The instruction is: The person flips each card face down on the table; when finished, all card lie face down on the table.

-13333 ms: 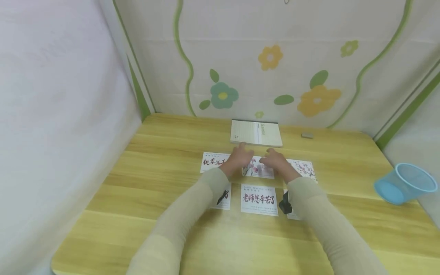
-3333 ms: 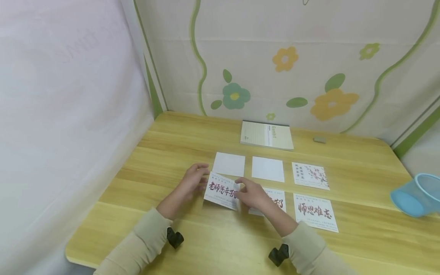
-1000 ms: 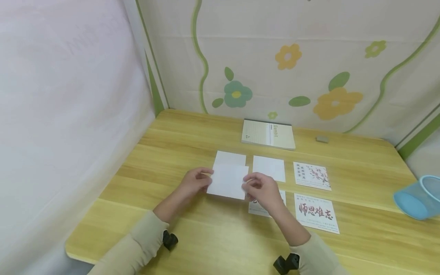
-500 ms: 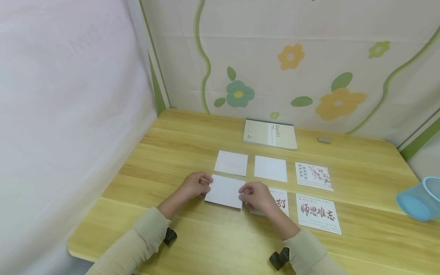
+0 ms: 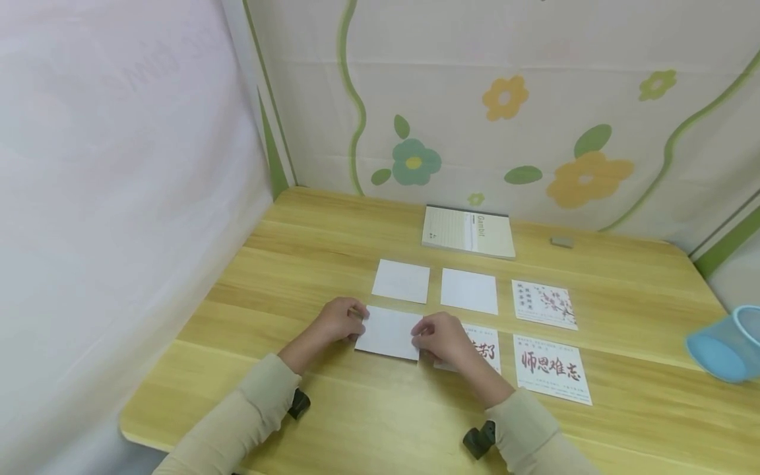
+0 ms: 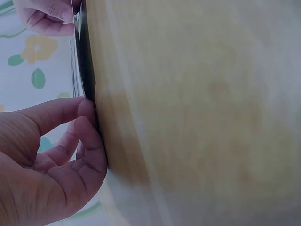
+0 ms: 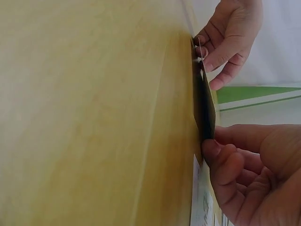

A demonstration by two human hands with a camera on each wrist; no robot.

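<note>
In the head view, both hands hold a card [image 5: 388, 332] whose blank white side faces up. My left hand [image 5: 340, 319] pinches its left edge between thumb and fingers. At the opposite edge, my right hand [image 5: 444, 338] pinches it the same way. The wrist views show a dark gap beneath the card [image 7: 207, 101], its near edge slightly off the table. Behind it lie two blank-faced cards, one at left [image 5: 400, 281] and one in the middle [image 5: 469, 291]. A card with red lettering [image 5: 488, 349] is partly covered by the right hand.
A blossom-printed card [image 5: 544, 304] and another red-lettered card [image 5: 552, 368] lie to the right. Farther back are a notepad [image 5: 468, 231] and a small grey block [image 5: 561, 242]. A blue mesh basket [image 5: 721, 349] stands at the table's right side.
Cards at back left and middle, earlier printed side up, now show blank faces. The held card showed red lettering, was turned over to blank, then lowered towards the table in the front row.
</note>
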